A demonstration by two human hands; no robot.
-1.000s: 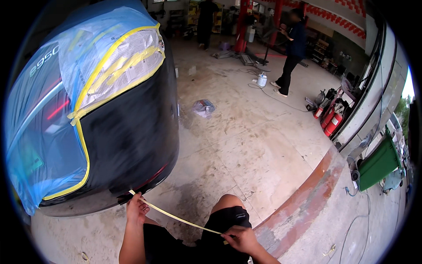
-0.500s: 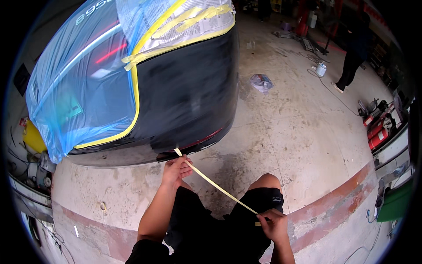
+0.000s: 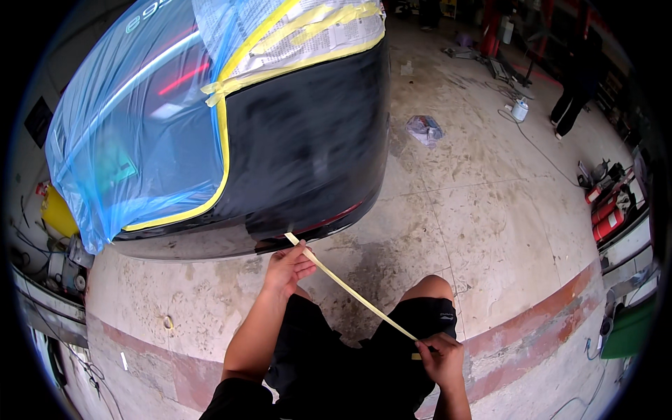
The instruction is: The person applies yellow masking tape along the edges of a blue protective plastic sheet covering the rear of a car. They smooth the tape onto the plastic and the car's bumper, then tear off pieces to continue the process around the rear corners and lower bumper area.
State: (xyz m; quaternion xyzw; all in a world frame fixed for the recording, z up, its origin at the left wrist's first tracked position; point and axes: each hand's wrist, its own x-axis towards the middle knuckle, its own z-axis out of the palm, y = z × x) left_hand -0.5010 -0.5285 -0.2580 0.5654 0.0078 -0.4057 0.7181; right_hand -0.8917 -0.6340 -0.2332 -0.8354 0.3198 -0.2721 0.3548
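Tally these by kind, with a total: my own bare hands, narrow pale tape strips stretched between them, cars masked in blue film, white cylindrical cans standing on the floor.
Bare left hand and bare right hand: 2
Narrow pale yellow tape strip: 1
Dark car masked in blue film: 1
White cylindrical can: 1
Total: 5
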